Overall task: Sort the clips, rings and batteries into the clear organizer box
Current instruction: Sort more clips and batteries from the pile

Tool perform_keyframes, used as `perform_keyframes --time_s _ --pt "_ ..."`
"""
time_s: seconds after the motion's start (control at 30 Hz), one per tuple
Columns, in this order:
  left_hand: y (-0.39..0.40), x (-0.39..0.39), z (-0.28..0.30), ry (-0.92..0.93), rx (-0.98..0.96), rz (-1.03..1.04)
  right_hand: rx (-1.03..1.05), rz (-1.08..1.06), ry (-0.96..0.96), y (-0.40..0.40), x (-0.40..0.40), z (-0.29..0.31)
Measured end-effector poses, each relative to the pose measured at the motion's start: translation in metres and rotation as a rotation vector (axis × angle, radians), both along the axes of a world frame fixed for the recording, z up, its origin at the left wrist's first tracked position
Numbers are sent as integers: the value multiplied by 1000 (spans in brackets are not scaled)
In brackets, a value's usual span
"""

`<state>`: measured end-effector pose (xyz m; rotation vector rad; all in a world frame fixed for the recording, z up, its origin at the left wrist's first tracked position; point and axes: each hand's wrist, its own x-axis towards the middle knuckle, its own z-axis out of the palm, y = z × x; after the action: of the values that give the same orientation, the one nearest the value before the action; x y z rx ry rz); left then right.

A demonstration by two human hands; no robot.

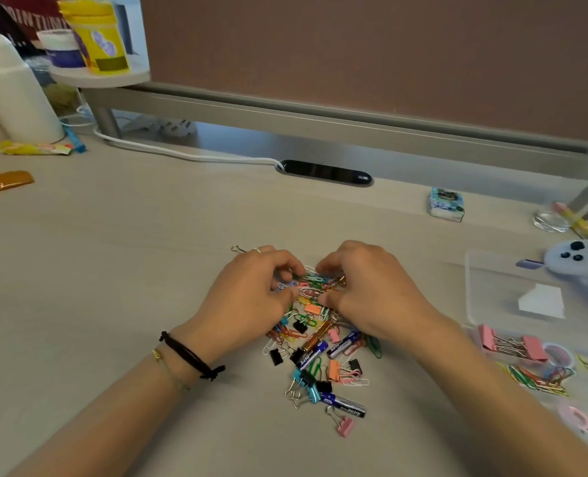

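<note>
A mixed pile (315,342) of coloured paper clips, small binder clips and batteries lies on the desk in front of me. My left hand (251,297) and my right hand (368,290) are both at the far end of the pile, fingers curled, pinching a tangle of coloured paper clips (315,282) between them. Blue batteries (311,354) lie nearer to me, with another battery (346,404) at the pile's near edge. The clear organizer box (492,339) sits at the right, holding pink binder clips (512,344) and coloured paper clips (537,376).
The box's clear lid (485,287) lies beyond it, under a grey plush toy (581,266). A tissue pack (445,204) and a glass dish (552,220) stand at the back right. A white cable (189,154) and a white bottle (14,91) are at the back left.
</note>
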<state>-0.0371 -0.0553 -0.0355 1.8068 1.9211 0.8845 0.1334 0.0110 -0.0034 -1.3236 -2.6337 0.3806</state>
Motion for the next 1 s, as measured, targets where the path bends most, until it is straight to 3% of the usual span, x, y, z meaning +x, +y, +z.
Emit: perform_keyframes --time_s 0.37,0.53,0.83,0.9,1.0 --pt "4 -7 -1 -105 -44 28 34 120 -90 13 -21 -4" --pt "3 -8 4 -161 65 103 132 172 -82 10 -21 -5" --pt "6 -14 3 -208 42 126 346 356 -362 5 -40 7" --pt "8 -20 5 -210 30 142 304 338 -337 9 -39 6" --pt "16 -28 9 -129 -31 115 -41 147 -49 20 -25 7"
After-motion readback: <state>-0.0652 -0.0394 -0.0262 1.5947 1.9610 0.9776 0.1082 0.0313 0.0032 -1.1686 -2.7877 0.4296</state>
